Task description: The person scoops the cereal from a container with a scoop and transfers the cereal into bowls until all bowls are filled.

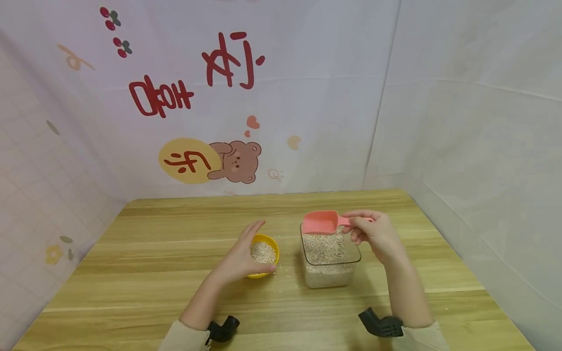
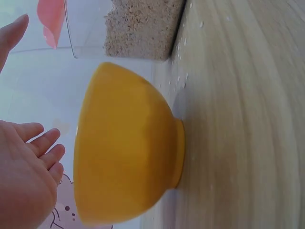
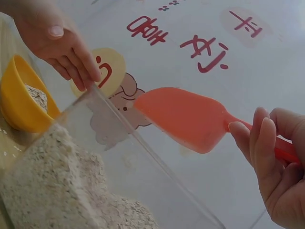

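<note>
Plainly, pink scoop (image 3: 183, 119) leftward from right fingers (image 3: 264, 148), handle (image 1: 344, 221) between them.

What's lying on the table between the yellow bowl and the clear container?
A few scattered pale flakes lie on the table between the yellow bowl and the clear container, visible in the head and left wrist views.

One tabletop (image 1: 175, 278), folks, and one yellow bowl (image 2: 124, 148), one clear container (image 1: 329, 275) at the bowl's three o'clock, one pink scoop (image 1: 319, 223) at the bowl's two! Two hands in play: one left hand (image 1: 240, 261), one right hand (image 1: 378, 234)! Two black brackets (image 1: 382, 325), seven and five o'clock in the head view. On the backdrop (image 1: 333, 97), one bear (image 1: 239, 163), plus four cherries (image 1: 110, 25) up at ten o'clock!
</note>
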